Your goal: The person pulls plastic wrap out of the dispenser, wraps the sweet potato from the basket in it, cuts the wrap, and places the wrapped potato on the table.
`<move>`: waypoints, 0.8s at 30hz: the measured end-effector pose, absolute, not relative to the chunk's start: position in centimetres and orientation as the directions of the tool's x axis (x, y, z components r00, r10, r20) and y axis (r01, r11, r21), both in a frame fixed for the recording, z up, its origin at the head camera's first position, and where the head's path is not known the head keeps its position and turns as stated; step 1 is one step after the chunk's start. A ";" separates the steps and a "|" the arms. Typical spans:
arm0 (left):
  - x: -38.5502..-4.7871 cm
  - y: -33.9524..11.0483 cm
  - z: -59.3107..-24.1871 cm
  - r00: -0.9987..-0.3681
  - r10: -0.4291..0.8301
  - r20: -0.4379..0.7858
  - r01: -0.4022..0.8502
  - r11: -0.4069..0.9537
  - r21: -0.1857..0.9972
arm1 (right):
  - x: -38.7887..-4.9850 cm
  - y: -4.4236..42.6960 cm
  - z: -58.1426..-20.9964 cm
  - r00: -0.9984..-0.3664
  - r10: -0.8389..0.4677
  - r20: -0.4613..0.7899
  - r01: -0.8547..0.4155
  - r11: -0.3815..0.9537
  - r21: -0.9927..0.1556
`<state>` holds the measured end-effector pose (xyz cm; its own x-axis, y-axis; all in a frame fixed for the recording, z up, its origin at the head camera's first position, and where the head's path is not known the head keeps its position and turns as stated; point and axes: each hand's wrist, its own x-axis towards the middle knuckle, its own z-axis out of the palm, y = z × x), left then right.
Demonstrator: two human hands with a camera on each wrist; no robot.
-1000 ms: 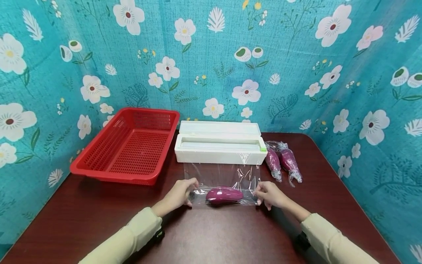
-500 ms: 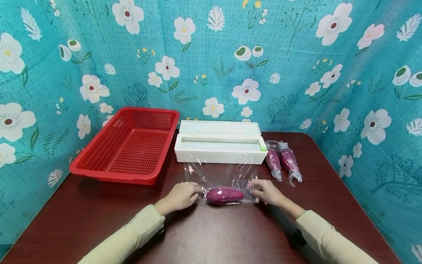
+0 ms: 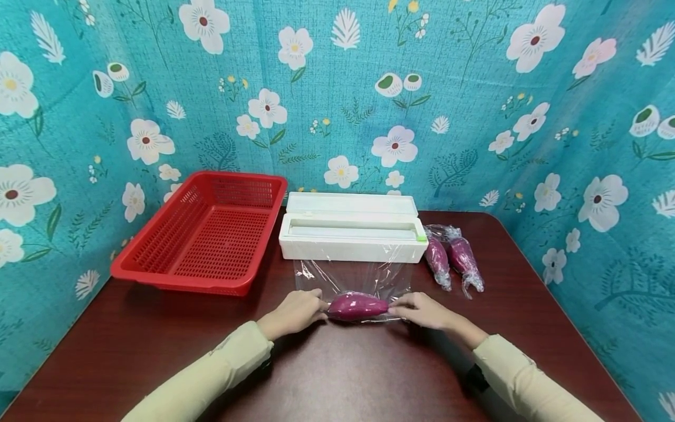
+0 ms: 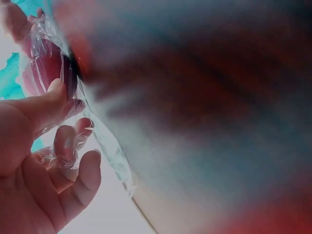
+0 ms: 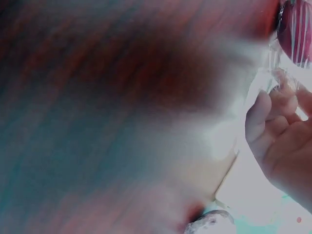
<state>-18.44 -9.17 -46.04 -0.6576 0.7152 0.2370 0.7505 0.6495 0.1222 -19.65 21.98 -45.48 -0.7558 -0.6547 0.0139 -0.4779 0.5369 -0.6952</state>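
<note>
A glossy magenta vegetable (image 3: pixel 357 306), long and tapered, lies crosswise in clear cling film (image 3: pixel 343 278); its exact kind is unclear. The film runs back to a white dispenser box (image 3: pixel 353 249) with its lid raised. My left hand (image 3: pixel 299 312) pinches the film at the vegetable's left end. In the left wrist view its thumb lies against the wrapped vegetable (image 4: pixel 46 73), and film clings round the bent fingers. At the other end, my right hand (image 3: pixel 422 310) grips the film with curled fingers. The right wrist view shows the vegetable (image 5: pixel 296 31) just beyond those fingers.
A red perforated basket (image 3: pixel 221 240) stands at the back left of the dark wooden table (image 3: pixel 348 375). Two film-wrapped magenta vegetables (image 3: pixel 464 261) lie right of the box. A floral turquoise curtain (image 3: pixel 327 105) hangs behind and at both sides.
Both hands have moved inward from the film's side edges to the vegetable's ends, gathering the film there. The vegetable has shifted slightly toward the box, and the film behind it has creased.
</note>
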 end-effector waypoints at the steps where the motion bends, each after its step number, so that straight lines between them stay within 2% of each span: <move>1: -18.5 -9.1 -46.0 -0.661 0.712 0.236 0.748 0.651 0.130 | -19.7 21.9 -45.5 -0.746 -0.665 0.026 -0.503 0.538 -0.676; 5: -18.9 -9.0 -46.0 -0.677 0.702 0.221 0.735 0.661 0.152 | -20.2 21.5 -46.0 -0.709 -0.699 0.096 -0.593 0.517 -0.617; 12: -19.7 -9.0 -46.1 -0.691 0.700 0.180 0.721 0.650 0.241 | -20.7 21.0 -46.2 -0.705 -0.682 0.192 -0.616 0.456 -0.642; 16: -20.5 -9.1 -46.1 -0.714 0.690 0.121 0.678 0.637 0.366 | -20.9 20.8 -46.0 -0.721 -0.660 0.209 -0.602 0.448 -0.661; 20: -21.4 -9.2 -46.1 -0.735 0.675 0.066 0.590 0.589 0.553 | -21.0 20.4 -45.6 -0.750 -0.623 0.221 -0.568 0.437 -0.698; 24: -21.8 -9.2 -46.0 -0.759 0.651 -0.004 0.484 0.568 0.666 | -20.4 19.7 -44.1 -0.805 -0.550 0.223 -0.494 0.413 -0.765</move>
<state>-21.84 -9.22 -45.99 -0.7590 0.6511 -0.0036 0.4840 0.5679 0.6658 -20.43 19.66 -44.09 -0.8050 -0.5497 0.2232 -0.4939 0.4127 -0.7653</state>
